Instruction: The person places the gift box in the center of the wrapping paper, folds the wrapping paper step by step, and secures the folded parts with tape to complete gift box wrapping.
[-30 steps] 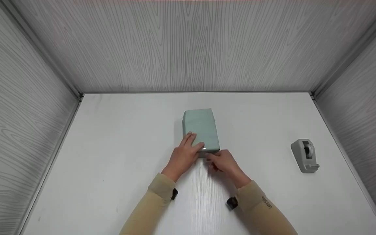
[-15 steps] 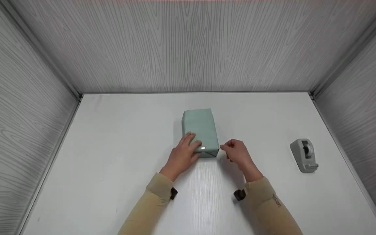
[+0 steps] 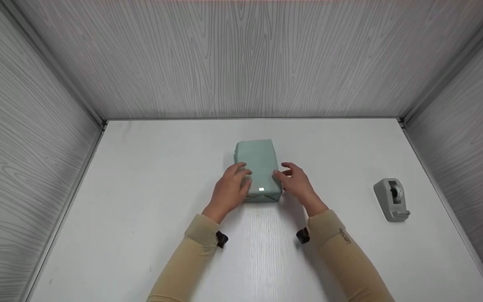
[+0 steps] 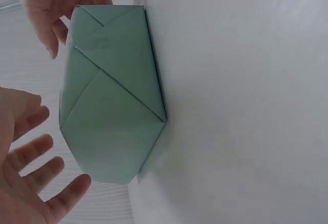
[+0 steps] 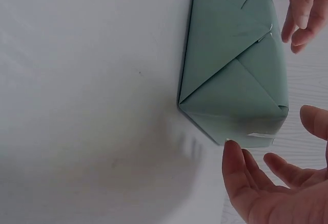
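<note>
A box-shaped parcel wrapped in pale green paper (image 3: pixel 260 159) lies on the white table, its near end towards the person. That end shows folded triangular flaps (image 4: pixel 110 85) with diagonal creases. A shiny strip, like clear tape (image 5: pixel 260 135), shows on the parcel's right side in the right wrist view. My left hand (image 3: pixel 228 188) is at the parcel's left side, fingers spread and loosely bent over its edge. On the other side my right hand (image 3: pixel 298 182) has its fingers apart, thumb at the right edge. Neither hand grips the parcel.
A grey tape dispenser (image 3: pixel 391 200) with a roll in it stands on the right part of the white table (image 3: pixel 162 176). Grey wood-grain panels (image 3: pixel 241 58) close off the back and both sides.
My right hand has left the parcel's near end, moved out to the right and then up along its right side. My left hand has lifted its fingers and shifted slightly left.
</note>
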A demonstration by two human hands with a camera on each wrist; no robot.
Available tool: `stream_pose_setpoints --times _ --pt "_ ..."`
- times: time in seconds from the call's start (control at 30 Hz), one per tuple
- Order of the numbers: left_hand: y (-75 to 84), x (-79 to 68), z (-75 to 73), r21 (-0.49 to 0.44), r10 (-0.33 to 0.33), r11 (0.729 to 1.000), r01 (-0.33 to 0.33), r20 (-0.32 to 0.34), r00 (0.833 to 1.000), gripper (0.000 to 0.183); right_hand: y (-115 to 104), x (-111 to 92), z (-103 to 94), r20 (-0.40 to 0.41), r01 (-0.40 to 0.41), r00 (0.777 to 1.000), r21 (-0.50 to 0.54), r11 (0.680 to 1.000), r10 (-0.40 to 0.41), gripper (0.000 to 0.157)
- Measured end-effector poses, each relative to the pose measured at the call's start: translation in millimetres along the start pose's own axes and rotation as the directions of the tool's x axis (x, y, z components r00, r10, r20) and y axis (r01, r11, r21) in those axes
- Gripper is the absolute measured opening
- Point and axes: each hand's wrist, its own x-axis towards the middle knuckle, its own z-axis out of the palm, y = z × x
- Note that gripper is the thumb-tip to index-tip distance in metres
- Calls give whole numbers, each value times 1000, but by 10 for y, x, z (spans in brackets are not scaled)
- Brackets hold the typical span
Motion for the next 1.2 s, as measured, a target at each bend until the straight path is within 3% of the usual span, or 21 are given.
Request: stream_pose_setpoints --times 0.1,0.23,0.33,0.4,0.53,0.77,1.0,1.2 --pt "-25 61 -5 -19 -144 989 145 44 989 39 -38 51 4 23 -19 1000 -1 1000 19 64" --pt "-84 139 -1 -90 -335 932 351 160 929 56 -65 90 7 45 -44 998 4 999 44 65" --pt "-123 173 11 -161 -381 890 426 247 891 56 -62 110 8 52 -43 998 0 999 43 64" --pt "-135 179 17 -205 -372 876 436 286 883 53 -56 119 8 56 -36 998 3 999 36 64" --pt "-119 165 3 -277 -335 867 414 290 897 46 -42 86 1 49 -15 999 31 999 13 67" --pt "-17 52 -71 -399 -287 849 347 204 936 52 6 -118 -56 -18 104 995 157 982 -103 68" --pt "110 -89 -90 -478 -239 839 259 105 965 57 75 -314 -144 -61 244 970 286 927 -237 41" --pt "175 -195 -82 -524 -208 829 194 34 978 56 168 -443 -180 -77 308 950 379 873 -302 31"
